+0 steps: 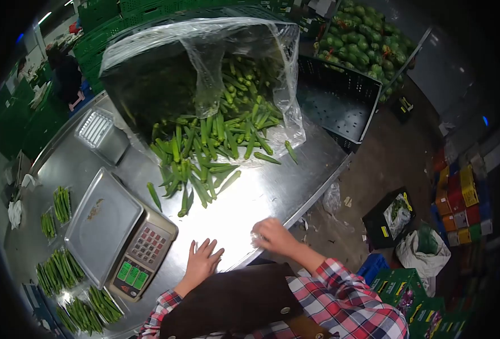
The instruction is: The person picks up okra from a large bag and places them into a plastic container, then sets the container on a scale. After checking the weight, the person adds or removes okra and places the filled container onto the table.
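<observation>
In the head view, the only one here, the loose okra pile (pixel 205 152) lies straight ahead of both hands, farther up the steel worktop (pixel 261 195), where it spills out of the mouth of a big clear plastic bag (pixel 205 51). Most pods have their long axes running away from the person, fanned out like spokes from the bag opening, with the near tips pointing back toward the worktop's front edge. A few lie crosswise at the right fringe. The left hand (pixel 201 261) rests flat on the worktop with its fingers spread wide and nothing in it, just beside the keypad end of the weighing scale (pixel 120 234). It sits almost directly below the nearest pod tips and is the closer of the two to the pile. The right hand (pixel 272 234) is at the worktop's front edge, off to the right and a little farther from the pods. Its fingers are curled downward, and something pale shows at the fingertips, but I cannot tell whether it grips anything. Sorted okra bundles (pixel 63 271) lie well apart, on the far side of the scale.
</observation>
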A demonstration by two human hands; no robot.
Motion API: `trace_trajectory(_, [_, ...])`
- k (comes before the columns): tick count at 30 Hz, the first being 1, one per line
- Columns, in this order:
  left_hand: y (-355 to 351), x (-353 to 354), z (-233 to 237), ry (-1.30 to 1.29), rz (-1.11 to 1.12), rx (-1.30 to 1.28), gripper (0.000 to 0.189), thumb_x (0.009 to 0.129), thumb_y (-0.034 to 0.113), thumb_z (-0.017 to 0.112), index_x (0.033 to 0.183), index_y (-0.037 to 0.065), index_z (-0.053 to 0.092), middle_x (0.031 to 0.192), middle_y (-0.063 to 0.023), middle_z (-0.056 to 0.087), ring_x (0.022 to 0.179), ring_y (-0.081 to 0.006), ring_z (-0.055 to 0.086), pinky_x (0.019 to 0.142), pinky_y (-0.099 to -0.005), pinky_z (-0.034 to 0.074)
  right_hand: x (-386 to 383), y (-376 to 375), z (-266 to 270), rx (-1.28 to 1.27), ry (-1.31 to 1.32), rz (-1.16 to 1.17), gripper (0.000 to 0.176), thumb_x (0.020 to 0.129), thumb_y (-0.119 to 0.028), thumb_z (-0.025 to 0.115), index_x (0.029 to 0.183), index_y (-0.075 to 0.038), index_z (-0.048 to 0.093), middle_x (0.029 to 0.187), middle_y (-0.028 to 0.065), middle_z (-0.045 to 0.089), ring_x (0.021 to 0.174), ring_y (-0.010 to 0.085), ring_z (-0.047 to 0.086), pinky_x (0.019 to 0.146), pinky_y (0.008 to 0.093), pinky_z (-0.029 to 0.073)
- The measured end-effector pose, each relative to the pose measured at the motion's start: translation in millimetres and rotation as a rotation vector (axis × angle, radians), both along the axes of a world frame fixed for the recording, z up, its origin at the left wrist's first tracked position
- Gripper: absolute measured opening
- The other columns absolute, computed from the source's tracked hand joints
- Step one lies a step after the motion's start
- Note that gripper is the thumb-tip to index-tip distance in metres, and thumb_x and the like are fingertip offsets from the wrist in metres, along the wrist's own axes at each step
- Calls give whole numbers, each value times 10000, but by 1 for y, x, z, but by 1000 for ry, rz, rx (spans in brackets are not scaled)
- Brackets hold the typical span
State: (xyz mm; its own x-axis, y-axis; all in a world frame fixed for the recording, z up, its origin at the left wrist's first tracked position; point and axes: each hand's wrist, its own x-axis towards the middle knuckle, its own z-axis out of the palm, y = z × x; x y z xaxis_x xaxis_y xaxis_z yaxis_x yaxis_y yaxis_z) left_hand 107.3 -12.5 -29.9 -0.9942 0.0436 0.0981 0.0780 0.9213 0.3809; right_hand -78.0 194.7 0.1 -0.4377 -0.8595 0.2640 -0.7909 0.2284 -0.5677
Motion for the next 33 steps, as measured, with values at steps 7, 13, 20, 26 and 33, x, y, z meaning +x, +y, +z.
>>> trace_trajectory(7, [16, 1, 2, -36, 258, 274, 212, 770, 225, 619, 933, 96, 665, 1149, -100, 548, 1164, -296, 434, 1003, -541, 212, -173, -47, -36, -102, 97, -551, 187, 702, -168, 655, 813, -28, 599, 810, 136, 547, 809, 312, 504, 727, 411, 398])
trace_trajectory(13, [42, -20, -10, 125, 565, 343, 157, 797, 132, 554, 901, 67, 652, 1085, -92, 571, 1132, -298, 446, 1018, -513, 194, -211, -61, -56, -12, 221, -467, 200, 696, -170, 663, 805, -20, 586, 815, 154, 522, 798, 318, 506, 717, 407, 391])
trace_trajectory(20, [59, -34, -15, 152, 670, 236, 162, 842, 155, 529, 909, 51, 635, 1095, -104, 555, 1150, -308, 433, 1025, -509, 182, -249, -9, -51, -92, 22, -730, 224, 728, -120, 612, 876, 10, 505, 869, 217, 531, 836, 401, 523, 711, 428, 428])
trace_trajectory(26, [59, -29, -17, 136, 674, 221, 165, 803, 96, 558, 950, 42, 609, 1131, -110, 521, 1141, -312, 417, 1011, -516, 191, -267, -6, -41, 67, -218, -769, 289, 694, -157, 640, 904, 11, 536, 886, 203, 551, 880, 389, 544, 729, 426, 438])
trace_trajectory(33, [61, -31, -9, 157, 702, 222, 161, 791, 96, 570, 938, 47, 613, 1118, -124, 529, 1129, -327, 432, 996, -514, 233, -266, -83, -43, -126, 53, -399, 307, 695, -116, 626, 955, 24, 538, 906, 192, 555, 853, 355, 529, 774, 410, 430])
